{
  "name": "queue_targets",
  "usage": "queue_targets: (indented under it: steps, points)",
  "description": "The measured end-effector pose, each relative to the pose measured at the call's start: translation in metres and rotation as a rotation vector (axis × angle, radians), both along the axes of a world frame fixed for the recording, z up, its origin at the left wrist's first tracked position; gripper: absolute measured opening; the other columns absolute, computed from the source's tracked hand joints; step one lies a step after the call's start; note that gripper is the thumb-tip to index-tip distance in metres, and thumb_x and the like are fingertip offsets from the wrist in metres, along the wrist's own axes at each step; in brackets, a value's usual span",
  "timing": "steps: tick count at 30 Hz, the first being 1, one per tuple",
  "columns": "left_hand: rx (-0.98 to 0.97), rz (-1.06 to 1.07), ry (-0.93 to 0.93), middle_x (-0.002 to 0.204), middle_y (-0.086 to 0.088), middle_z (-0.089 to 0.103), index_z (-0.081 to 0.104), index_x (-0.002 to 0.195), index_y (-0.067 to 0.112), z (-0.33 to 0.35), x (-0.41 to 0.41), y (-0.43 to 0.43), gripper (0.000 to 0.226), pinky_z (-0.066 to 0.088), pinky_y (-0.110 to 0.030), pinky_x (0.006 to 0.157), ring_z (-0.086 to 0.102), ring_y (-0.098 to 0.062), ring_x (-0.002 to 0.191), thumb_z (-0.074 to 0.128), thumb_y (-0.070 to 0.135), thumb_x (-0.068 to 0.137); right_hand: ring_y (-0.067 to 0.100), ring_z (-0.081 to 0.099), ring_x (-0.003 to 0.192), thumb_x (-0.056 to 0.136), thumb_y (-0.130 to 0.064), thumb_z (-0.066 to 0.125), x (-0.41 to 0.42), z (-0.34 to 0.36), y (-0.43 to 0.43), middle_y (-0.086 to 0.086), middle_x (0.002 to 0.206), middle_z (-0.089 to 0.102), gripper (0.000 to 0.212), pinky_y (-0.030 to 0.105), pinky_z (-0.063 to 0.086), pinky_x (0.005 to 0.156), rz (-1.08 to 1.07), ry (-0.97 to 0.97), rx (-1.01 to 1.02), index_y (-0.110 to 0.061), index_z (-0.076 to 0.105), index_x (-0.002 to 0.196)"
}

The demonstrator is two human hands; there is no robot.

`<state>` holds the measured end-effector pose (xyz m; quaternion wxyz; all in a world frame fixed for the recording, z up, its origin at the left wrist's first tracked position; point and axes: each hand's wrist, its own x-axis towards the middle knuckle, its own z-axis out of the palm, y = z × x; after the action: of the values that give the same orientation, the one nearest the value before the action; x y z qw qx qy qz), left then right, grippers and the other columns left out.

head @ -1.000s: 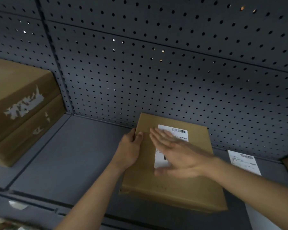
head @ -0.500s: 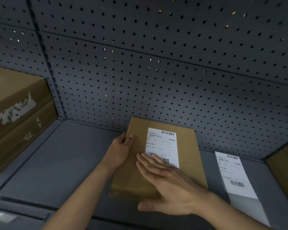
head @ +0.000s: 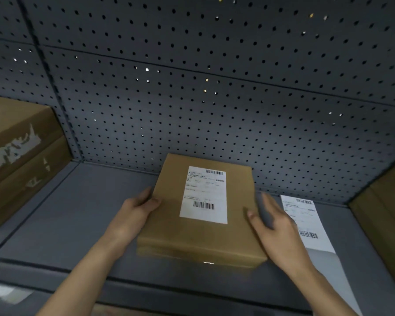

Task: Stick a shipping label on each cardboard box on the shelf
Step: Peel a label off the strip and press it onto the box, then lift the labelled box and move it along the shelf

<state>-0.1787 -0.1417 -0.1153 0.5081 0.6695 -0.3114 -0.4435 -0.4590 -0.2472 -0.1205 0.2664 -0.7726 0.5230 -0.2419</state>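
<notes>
A flat cardboard box point(head: 198, 238) lies on the grey shelf point(head: 73, 213) against the pegboard. A white shipping label point(head: 204, 195) with barcodes is stuck flat on its top. My left hand point(head: 135, 213) grips the box's left edge, thumb on top. My right hand point(head: 274, 222) is at the box's right edge, thumb on the top surface, fingers extended beside the side. A strip of loose labels point(head: 308, 224) lies on the shelf right of the box.
A larger cardboard box point(head: 16, 156) with torn white label residue stands at the left. Another cardboard box point(head: 388, 224) is partly in view at the right edge. The grey pegboard point(head: 214, 99) closes the back. The shelf's front lip point(head: 146, 281) runs below.
My right hand slid off the label toward me, then moved to the box's right edge, leaving the whole label uncovered. My left hand kept its hold on the left edge.
</notes>
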Motion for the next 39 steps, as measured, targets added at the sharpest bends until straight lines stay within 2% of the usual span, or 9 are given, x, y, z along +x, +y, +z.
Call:
queue_targets:
  steps: [2,5,9,15,19,24,28,31,39]
  points:
    - [0.003,0.005,0.026,0.096,0.014,0.077,0.068,0.103,0.033,-0.001,-0.008,0.011,0.018,0.050,-0.021,0.082,0.072,-0.002,0.085,0.053,0.023,0.100,0.011,0.036,0.142,0.092,-0.057,0.053,-0.011,-0.007,0.006,-0.009,0.155,0.037,0.073,0.030,0.028,0.117,-0.086,-0.088,0.146,-0.021,0.033,0.153]
    - [0.010,0.027,-0.008,0.101,0.010,0.077,0.068,0.116,0.025,-0.007,-0.019,0.025,0.022,0.049,-0.025,0.088,0.072,-0.007,0.091,0.054,0.024,0.099,0.002,0.040,0.133,0.094,-0.040,0.059,-0.019,-0.020,0.019,-0.008,0.149,0.042,0.069,0.017,0.030,0.105,-0.117,-0.250,0.290,-0.015,0.031,0.153]
    - [-0.023,0.094,-0.057,0.100,0.025,0.073,0.062,0.125,0.029,-0.016,-0.034,0.036,0.026,0.043,-0.017,0.086,0.067,0.007,0.092,0.052,0.027,0.100,-0.018,0.060,0.097,0.102,-0.026,0.050,-0.015,-0.033,0.035,-0.031,0.106,0.066,0.024,-0.002,0.039,0.077,-0.130,-0.472,0.447,-0.033,0.057,0.123]
    - [-0.063,0.134,-0.099,0.096,0.020,0.074,0.062,0.121,0.025,-0.018,-0.051,0.041,0.023,0.046,-0.004,0.069,0.067,0.009,0.086,0.049,0.022,0.102,0.002,0.063,0.109,0.104,-0.029,0.044,-0.010,-0.029,0.051,-0.014,0.116,0.069,0.033,0.026,0.045,0.104,-0.129,-0.602,0.457,-0.023,0.057,0.134]
    - [-0.094,0.112,-0.093,0.105,0.013,0.072,0.064,0.121,0.023,-0.011,-0.064,0.055,0.024,0.046,-0.013,0.076,0.068,0.005,0.087,0.050,0.026,0.102,-0.011,0.063,0.100,0.104,-0.030,0.045,-0.021,-0.019,0.068,-0.025,0.108,0.068,0.027,0.007,0.046,0.087,-0.123,-0.600,0.382,-0.032,0.057,0.128]
    - [-0.200,0.047,-0.087,0.101,0.024,0.066,0.059,0.112,0.036,0.004,-0.074,0.077,0.018,0.046,-0.008,0.077,0.063,0.016,0.083,0.049,0.025,0.102,0.005,0.060,0.118,0.101,-0.040,0.050,-0.038,-0.002,0.106,-0.015,0.125,0.066,0.042,0.036,0.044,0.108,-0.096,-0.579,0.275,-0.027,0.049,0.141]
    - [-0.264,-0.033,-0.097,0.102,0.031,0.065,0.056,0.115,0.044,0.011,-0.084,0.098,0.023,0.044,-0.014,0.083,0.059,0.020,0.087,0.048,0.027,0.102,0.002,0.062,0.113,0.102,-0.027,0.052,-0.056,0.010,0.146,-0.013,0.123,0.067,0.039,0.023,0.048,0.099,-0.117,-0.612,0.206,-0.026,0.049,0.140]
    - [-0.303,-0.112,-0.086,0.107,0.031,0.061,0.054,0.126,0.038,0.013,-0.101,0.112,0.028,0.042,-0.002,0.074,0.057,0.025,0.086,0.048,0.023,0.103,0.003,0.062,0.112,0.102,-0.023,0.050,-0.077,0.014,0.177,-0.013,0.124,0.066,0.037,0.015,0.048,0.091,-0.175,-0.628,0.164,-0.025,0.050,0.139]
    - [-0.332,-0.355,-0.078,0.111,0.036,0.054,0.046,0.140,0.039,0.018,-0.191,0.130,0.039,0.037,-0.002,0.076,0.051,0.029,0.088,0.047,0.026,0.103,0.000,0.062,0.109,0.102,-0.028,0.050,-0.161,0.016,0.258,-0.017,0.122,0.066,0.035,0.022,0.049,0.092,-0.486,-0.694,0.029,-0.031,0.052,0.136]
